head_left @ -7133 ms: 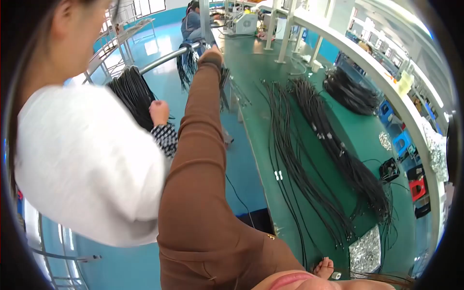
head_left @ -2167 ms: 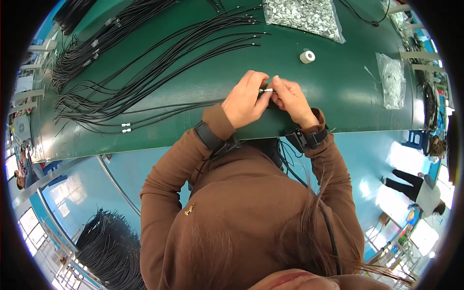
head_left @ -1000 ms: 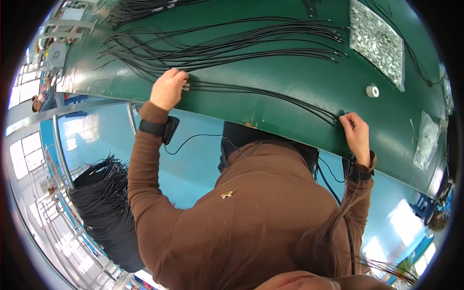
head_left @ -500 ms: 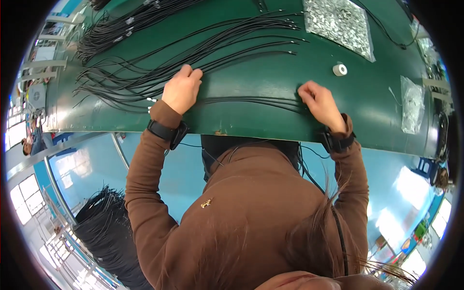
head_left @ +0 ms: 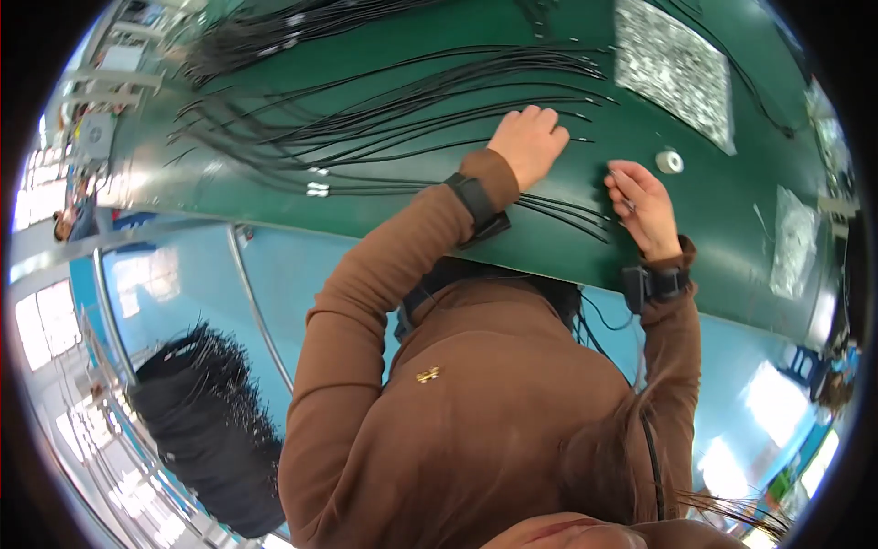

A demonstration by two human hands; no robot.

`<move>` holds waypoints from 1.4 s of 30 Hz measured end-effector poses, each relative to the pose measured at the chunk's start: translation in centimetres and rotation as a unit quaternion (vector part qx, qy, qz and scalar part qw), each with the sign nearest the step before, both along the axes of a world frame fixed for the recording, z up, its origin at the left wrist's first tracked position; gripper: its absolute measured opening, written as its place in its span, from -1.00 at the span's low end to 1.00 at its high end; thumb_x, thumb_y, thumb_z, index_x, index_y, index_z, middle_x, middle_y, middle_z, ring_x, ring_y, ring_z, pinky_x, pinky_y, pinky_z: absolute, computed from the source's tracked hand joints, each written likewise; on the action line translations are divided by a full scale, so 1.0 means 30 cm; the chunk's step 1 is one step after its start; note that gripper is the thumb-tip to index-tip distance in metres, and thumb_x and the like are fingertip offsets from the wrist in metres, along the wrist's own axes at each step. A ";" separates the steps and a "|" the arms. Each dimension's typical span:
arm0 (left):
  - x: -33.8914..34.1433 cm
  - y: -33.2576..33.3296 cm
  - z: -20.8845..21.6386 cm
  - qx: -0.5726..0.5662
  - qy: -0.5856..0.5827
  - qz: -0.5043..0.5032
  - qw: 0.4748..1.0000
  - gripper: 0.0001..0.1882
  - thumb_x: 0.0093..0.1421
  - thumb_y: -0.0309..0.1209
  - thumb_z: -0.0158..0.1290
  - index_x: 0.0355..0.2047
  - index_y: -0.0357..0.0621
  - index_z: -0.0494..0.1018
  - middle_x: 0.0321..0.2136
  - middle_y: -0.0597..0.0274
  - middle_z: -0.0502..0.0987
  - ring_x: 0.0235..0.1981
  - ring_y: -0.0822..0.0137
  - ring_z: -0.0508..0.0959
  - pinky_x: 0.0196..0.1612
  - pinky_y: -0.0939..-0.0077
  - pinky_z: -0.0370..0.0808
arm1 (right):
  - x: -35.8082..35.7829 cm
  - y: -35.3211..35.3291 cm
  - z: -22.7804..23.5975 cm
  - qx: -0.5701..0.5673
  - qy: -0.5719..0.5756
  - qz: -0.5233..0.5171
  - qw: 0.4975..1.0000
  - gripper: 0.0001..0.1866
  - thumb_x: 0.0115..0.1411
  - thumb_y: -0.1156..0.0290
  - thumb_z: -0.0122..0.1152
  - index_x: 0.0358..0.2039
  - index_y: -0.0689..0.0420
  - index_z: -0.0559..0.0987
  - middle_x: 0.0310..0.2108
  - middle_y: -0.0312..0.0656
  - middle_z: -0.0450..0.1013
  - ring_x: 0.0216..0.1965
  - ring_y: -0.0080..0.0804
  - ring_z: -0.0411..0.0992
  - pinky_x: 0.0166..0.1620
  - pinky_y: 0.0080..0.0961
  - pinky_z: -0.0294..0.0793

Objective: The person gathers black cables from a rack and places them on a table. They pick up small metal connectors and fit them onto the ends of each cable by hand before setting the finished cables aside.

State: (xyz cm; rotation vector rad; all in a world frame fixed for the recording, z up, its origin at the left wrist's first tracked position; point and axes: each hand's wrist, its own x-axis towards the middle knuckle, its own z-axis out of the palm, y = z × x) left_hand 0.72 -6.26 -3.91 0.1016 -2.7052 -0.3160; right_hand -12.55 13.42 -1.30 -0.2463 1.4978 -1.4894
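We find the left hand (head_left: pixel 530 146) palm down over the green table (head_left: pixel 741 215), with its fingers curled among the black far cables (head_left: pixel 544 57). We cannot tell whether the fingertips pinch a cable, because the back of the hand covers them. We note the right hand (head_left: pixel 645 201) to its right, well apart from it, with the fingers folded toward the thumb. Something small and pale may sit in that grip; we cannot tell.

We locate the near cables (head_left: pixel 562 204) below the left hand, passing under its wrist; their free ends stop just to the left of the right hand. We judge that they lie side by side and apart from the others so that the ends stay countable and do not tangle. We see white tabs (head_left: pixel 317 189) well to the left of the left hand, at the opposite end of this group.

The far cables fan out above and left of the left hand, tips pointing right, probably to keep the ends within reach. We find a white roll (head_left: pixel 669 162) just above the right hand and a bag of silver pieces (head_left: pixel 672 73) farther above it, likely set close for easy picking.
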 end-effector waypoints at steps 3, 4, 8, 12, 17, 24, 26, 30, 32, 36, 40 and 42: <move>-0.022 0.013 -0.021 0.019 0.025 0.001 1.000 -0.89 0.03 -0.43 0.09 -0.42 -0.09 0.39 -0.41 0.16 0.38 -0.36 0.09 0.46 -0.35 0.22 0.45 | -0.010 -0.030 -0.008 -0.019 -0.040 -0.052 0.998 -0.80 0.29 0.42 0.04 -0.14 0.26 0.46 -0.40 -0.32 0.39 -0.49 -0.70 0.27 -0.54 -0.82 0.22; -0.019 0.024 -0.009 0.025 0.030 -0.015 0.999 -0.89 0.03 -0.43 0.09 -0.42 -0.09 0.39 -0.41 0.16 0.38 -0.36 0.09 0.46 -0.35 0.22 0.45 | -0.019 -0.031 -0.029 -0.052 -0.080 -0.046 0.994 -0.80 0.29 0.43 0.04 -0.15 0.27 0.46 -0.40 -0.32 0.39 -0.49 -0.69 0.28 -0.53 -0.81 0.23; 0.021 0.092 0.080 0.208 0.022 0.047 0.977 -0.90 0.08 -0.46 0.10 -0.36 -0.09 0.44 -0.42 0.17 0.42 -0.45 0.15 0.50 -0.43 0.32 0.46 | -0.012 -0.025 -0.040 -0.098 -0.129 -0.052 0.985 -0.81 0.29 0.43 0.05 -0.16 0.27 0.47 -0.40 -0.31 0.40 -0.47 -0.68 0.29 -0.50 -0.80 0.26; 0.018 0.108 0.109 0.244 0.024 0.022 0.969 -0.89 0.10 -0.48 0.12 -0.33 -0.10 0.49 -0.45 0.17 0.45 -0.50 0.18 0.51 -0.46 0.38 0.46 | -0.004 -0.027 -0.036 -0.117 -0.141 -0.053 0.982 -0.82 0.28 0.44 0.07 -0.16 0.25 0.47 -0.39 -0.31 0.39 -0.46 -0.68 0.30 -0.49 -0.79 0.28; 0.015 0.114 0.113 0.242 0.035 0.030 0.969 -0.91 0.09 -0.49 0.13 -0.35 -0.10 0.53 -0.49 0.18 0.46 -0.51 0.18 0.51 -0.46 0.39 0.45 | 0.009 -0.025 -0.017 -0.124 -0.131 -0.047 0.982 -0.83 0.27 0.47 0.08 -0.16 0.24 0.47 -0.39 -0.32 0.39 -0.47 -0.67 0.30 -0.48 -0.78 0.28; 0.024 0.116 0.121 0.256 0.052 0.030 0.965 -0.91 0.07 -0.50 0.14 -0.36 -0.11 0.54 -0.49 0.19 0.47 -0.53 0.18 0.51 -0.47 0.41 0.45 | 0.036 -0.044 0.004 -0.046 0.042 -0.038 0.997 -0.86 0.21 0.48 0.13 -0.22 0.23 0.48 -0.46 -0.35 0.37 -0.46 -0.69 0.28 -0.43 -0.75 0.29; 0.031 0.117 0.122 0.257 0.048 0.028 0.965 -0.90 0.07 -0.50 0.14 -0.36 -0.11 0.54 -0.49 0.19 0.48 -0.53 0.18 0.51 -0.47 0.41 0.46 | 0.043 -0.045 0.000 -0.014 0.099 -0.027 0.995 -0.87 0.20 0.49 0.13 -0.25 0.23 0.48 -0.48 -0.36 0.36 -0.45 -0.69 0.27 -0.43 -0.74 0.28; 0.039 0.123 0.123 0.240 0.045 0.016 0.969 -0.90 0.07 -0.50 0.14 -0.36 -0.10 0.54 -0.49 0.20 0.48 -0.53 0.18 0.51 -0.47 0.41 0.46 | 0.045 -0.051 -0.030 0.009 0.341 0.024 0.940 -0.88 0.13 0.47 0.18 -0.34 0.23 0.49 -0.50 -0.37 0.36 -0.46 -0.69 0.25 -0.42 -0.70 0.27; 0.041 0.126 0.127 0.235 0.041 0.015 0.971 -0.90 0.07 -0.50 0.14 -0.36 -0.09 0.54 -0.49 0.20 0.48 -0.53 0.18 0.51 -0.47 0.41 0.47 | 0.042 -0.055 -0.027 0.021 0.368 0.052 0.928 -0.88 0.10 0.47 0.19 -0.37 0.23 0.49 -0.50 -0.38 0.37 -0.48 -0.68 0.24 -0.42 -0.68 0.27; 0.042 0.129 0.129 0.221 0.033 0.013 0.975 -0.90 0.08 -0.49 0.13 -0.36 -0.07 0.55 -0.49 0.21 0.48 -0.53 0.19 0.51 -0.47 0.40 0.47 | 0.038 -0.061 0.000 0.054 0.355 0.082 0.930 -0.87 0.07 0.47 0.21 -0.38 0.23 0.49 -0.51 -0.39 0.37 -0.49 -0.68 0.24 -0.41 -0.68 0.27; 0.037 0.125 0.125 0.215 0.030 0.013 0.976 -0.91 0.08 -0.48 0.13 -0.36 -0.06 0.55 -0.49 0.23 0.47 -0.53 0.19 0.51 -0.47 0.39 0.47 | 0.038 -0.067 0.013 0.056 0.351 0.081 0.931 -0.86 0.06 0.46 0.21 -0.39 0.24 0.49 -0.54 -0.39 0.37 -0.49 -0.68 0.25 -0.41 -0.68 0.28; 0.034 0.123 0.122 0.204 0.026 0.017 0.978 -0.91 0.08 -0.47 0.13 -0.36 -0.04 0.55 -0.50 0.24 0.46 -0.52 0.19 0.51 -0.48 0.39 0.47 | 0.038 -0.065 0.013 0.051 0.353 0.075 0.931 -0.86 0.06 0.46 0.21 -0.39 0.24 0.49 -0.54 -0.39 0.36 -0.49 -0.68 0.25 -0.41 -0.67 0.28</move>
